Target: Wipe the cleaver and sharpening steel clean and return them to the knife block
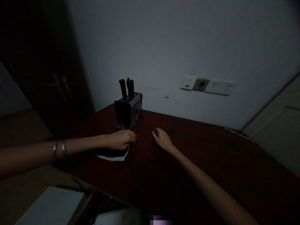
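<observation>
My left hand [120, 139] reaches in from the left with its fingers curled downward, over a flat dark piece with a white edge [114, 158] that lies on the table. The hand covers much of this piece, and I cannot make out what is under the fingertips. Just behind that hand stands a knife block [123, 114] with several black-handled knives [122, 88] upright in it. To the right, my right hand [163, 139] rests low at the dark red table [187, 156], fingers loosely bent and the thumb apart, holding nothing.
Wall sockets [219, 87] sit on the pale wall behind the table. A dark door with a handle [67, 86] is at the left, a pale door panel [281, 131] at the right. Below the table's front edge are an open drawer [86, 203] and a white surface [50, 204].
</observation>
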The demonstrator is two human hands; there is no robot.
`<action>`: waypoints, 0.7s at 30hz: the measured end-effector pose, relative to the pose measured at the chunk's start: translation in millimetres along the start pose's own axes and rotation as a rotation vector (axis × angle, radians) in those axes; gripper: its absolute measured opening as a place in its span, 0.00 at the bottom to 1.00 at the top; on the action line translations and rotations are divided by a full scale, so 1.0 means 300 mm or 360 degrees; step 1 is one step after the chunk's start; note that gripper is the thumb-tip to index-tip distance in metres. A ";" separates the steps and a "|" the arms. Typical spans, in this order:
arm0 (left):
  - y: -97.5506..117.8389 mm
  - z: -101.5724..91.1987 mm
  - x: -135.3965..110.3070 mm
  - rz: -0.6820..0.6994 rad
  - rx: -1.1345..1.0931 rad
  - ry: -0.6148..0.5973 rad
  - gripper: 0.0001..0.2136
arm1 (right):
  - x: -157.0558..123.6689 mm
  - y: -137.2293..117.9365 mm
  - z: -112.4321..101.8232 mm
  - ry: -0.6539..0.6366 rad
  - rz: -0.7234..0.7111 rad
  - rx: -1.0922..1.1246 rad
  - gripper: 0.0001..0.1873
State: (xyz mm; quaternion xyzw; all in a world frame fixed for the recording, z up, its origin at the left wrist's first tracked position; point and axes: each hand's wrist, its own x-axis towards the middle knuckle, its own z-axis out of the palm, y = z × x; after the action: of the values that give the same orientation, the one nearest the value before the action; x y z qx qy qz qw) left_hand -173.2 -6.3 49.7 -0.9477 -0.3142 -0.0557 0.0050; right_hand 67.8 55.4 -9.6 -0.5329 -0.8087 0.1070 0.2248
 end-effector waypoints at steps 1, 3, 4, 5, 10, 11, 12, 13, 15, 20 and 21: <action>0.015 0.021 0.056 0.0083 -0.0025 -0.0038 0.15 | -0.005 0.060 -0.030 0.0046 0.0055 -0.0037 0.17; 0.023 0.075 0.168 0.0117 -0.0052 -0.0076 0.16 | -0.022 0.180 -0.087 0.0129 0.0170 -0.0118 0.17; 0.017 0.105 0.224 0.0055 -0.0064 -0.0070 0.16 | -0.033 0.238 -0.114 0.0163 0.0224 -0.0160 0.18; 0.007 0.136 0.281 -0.0034 -0.0077 -0.0069 0.16 | -0.045 0.294 -0.138 0.0192 0.0277 -0.0201 0.19; -0.055 0.270 0.561 -0.0499 -0.0110 -0.0030 0.20 | -0.105 0.509 -0.210 0.0241 0.0527 -0.0379 0.24; -0.063 0.291 0.611 -0.0564 -0.0102 -0.0011 0.22 | -0.114 0.537 -0.213 0.0232 0.0569 -0.0403 0.25; -0.069 0.311 0.656 -0.0634 -0.0095 0.0011 0.23 | -0.120 0.560 -0.214 0.0219 0.0606 -0.0422 0.26; -0.074 0.328 0.695 -0.0702 -0.0090 0.0032 0.23 | -0.125 0.578 -0.212 0.0204 0.0638 -0.0436 0.27; -0.080 0.361 0.757 -0.0821 -0.0085 0.0073 0.24 | -0.129 0.603 -0.202 0.0175 0.0689 -0.0458 0.28; -0.089 0.419 0.819 -0.0949 -0.0081 0.0129 0.25 | -0.127 0.624 -0.169 0.0135 0.0751 -0.0497 0.28; -0.091 0.425 0.822 -0.0949 -0.0079 0.0135 0.25 | -0.126 0.625 -0.165 0.0136 0.0751 -0.0503 0.27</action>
State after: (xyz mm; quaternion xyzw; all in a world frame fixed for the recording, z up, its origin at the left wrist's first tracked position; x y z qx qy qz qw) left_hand 19.8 168.0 -50.9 -0.8103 -0.5767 -0.1018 -0.0217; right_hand 256.7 94.4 -53.1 -0.7389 -0.6587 0.0064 0.1417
